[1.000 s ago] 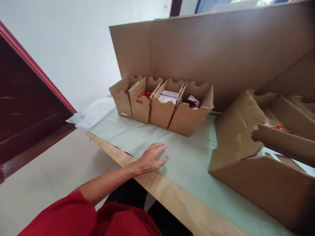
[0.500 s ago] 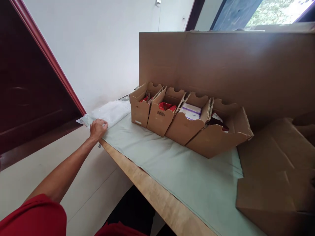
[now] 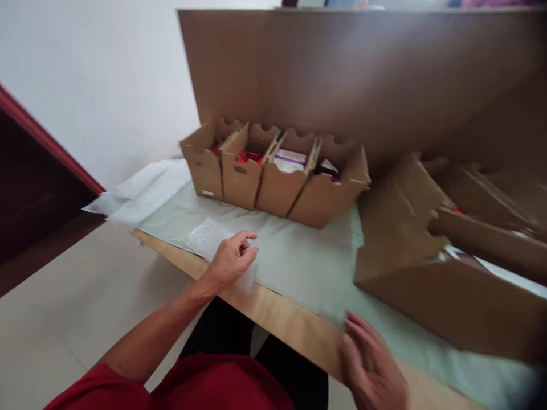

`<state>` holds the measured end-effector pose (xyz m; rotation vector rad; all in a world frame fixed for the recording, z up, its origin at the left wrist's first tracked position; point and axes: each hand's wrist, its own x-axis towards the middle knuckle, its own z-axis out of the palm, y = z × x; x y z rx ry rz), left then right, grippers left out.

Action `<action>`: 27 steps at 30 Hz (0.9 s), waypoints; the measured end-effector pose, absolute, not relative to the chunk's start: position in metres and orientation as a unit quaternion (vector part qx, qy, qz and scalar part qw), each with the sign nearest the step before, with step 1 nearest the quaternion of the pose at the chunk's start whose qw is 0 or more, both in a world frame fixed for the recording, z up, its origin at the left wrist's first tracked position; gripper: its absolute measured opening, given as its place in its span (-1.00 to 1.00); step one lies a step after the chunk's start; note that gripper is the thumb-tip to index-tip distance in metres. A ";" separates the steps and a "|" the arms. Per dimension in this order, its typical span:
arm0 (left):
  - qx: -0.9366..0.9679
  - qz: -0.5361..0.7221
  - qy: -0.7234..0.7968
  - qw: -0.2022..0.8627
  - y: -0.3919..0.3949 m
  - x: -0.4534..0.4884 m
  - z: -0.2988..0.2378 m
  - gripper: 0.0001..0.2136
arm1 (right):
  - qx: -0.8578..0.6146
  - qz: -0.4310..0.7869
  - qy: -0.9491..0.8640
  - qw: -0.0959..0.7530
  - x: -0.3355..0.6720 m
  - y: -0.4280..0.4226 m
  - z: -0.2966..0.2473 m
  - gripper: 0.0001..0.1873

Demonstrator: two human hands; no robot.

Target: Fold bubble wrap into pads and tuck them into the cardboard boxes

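Observation:
My left hand [image 3: 233, 259] is closed on a small sheet of clear bubble wrap [image 3: 206, 236] over the front edge of the table. Thumb and forefinger are bent towards each other, and part of the wrap hangs below the hand. My right hand [image 3: 371, 361], a little blurred, is at the table's front edge on the right. Its fingers are apart, with nothing visible in them. More bubble wrap [image 3: 160, 191] lies in a pile at the table's left end.
Several cardboard bins [image 3: 280, 188] stand in a row at the back, with red packets [image 3: 250, 158] and white-and-purple packs [image 3: 290, 160] inside. More cardboard bins [image 3: 397, 239] stand at the right. A tall cardboard panel [image 3: 325, 68] rises behind. Pale green cloth [image 3: 299, 256] covers the wooden table.
My left hand has moved right from the bubble wrap pile, bringing a small sheet along. My right hand has come into view. The view has turned right and down.

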<state>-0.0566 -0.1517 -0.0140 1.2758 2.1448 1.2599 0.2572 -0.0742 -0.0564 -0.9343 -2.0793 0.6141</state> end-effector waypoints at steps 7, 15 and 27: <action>0.541 0.476 0.632 0.286 -0.138 0.014 -0.016 -0.62 | -0.399 0.265 -0.789 0.386 0.238 -0.076 -0.060 -0.70; 0.697 0.297 0.652 -0.017 -0.170 -0.036 -0.082 -0.72 | -0.380 0.196 -0.874 0.231 0.235 -0.074 -0.060 -0.55; 0.654 0.312 0.689 0.039 -0.172 -0.021 -0.043 -0.44 | -0.285 0.228 -0.871 0.328 0.218 -0.044 -0.033 -0.88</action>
